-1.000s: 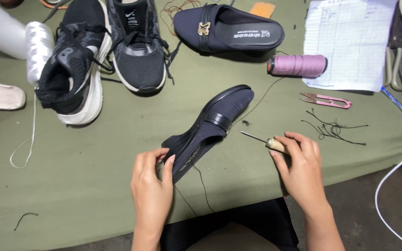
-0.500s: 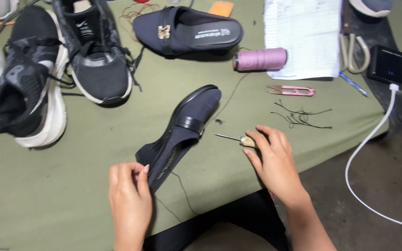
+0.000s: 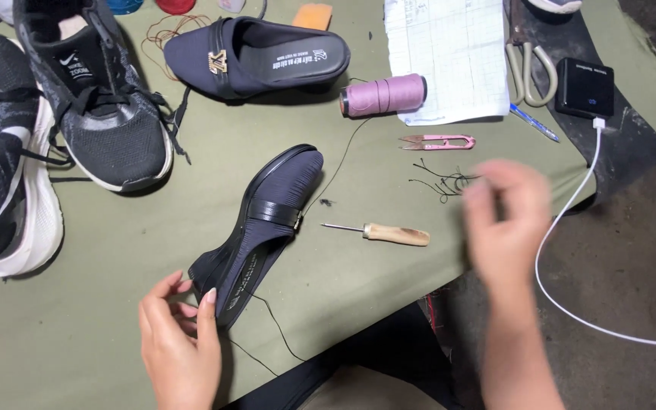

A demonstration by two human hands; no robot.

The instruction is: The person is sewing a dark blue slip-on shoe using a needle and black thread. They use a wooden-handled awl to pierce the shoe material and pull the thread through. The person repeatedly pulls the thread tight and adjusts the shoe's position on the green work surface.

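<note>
A dark navy slip-on shoe [image 3: 267, 220] lies on its side on the green cloth-covered table [image 3: 100, 319]. My left hand [image 3: 180, 342] holds its heel end, fingers curled around the back. A black thread trails from the shoe toward me. A wooden-handled awl [image 3: 385, 232] lies loose on the cloth to the right of the shoe. My right hand [image 3: 506, 220], blurred by motion, hovers right of the awl with fingers apart and nothing in it, near a tangle of black thread scraps [image 3: 442, 181].
A matching navy shoe with a gold buckle [image 3: 256, 57] lies at the back. Two black sneakers [image 3: 93, 99] sit left. A pink thread spool [image 3: 383, 96], pink snips [image 3: 436, 142], paper sheet [image 3: 449, 53], scissors [image 3: 527, 72], a power bank [image 3: 585, 87] with white cable are at the right.
My right hand has let go of the awl, which now lies on the cloth, and has moved right. The view has shifted rightward.
</note>
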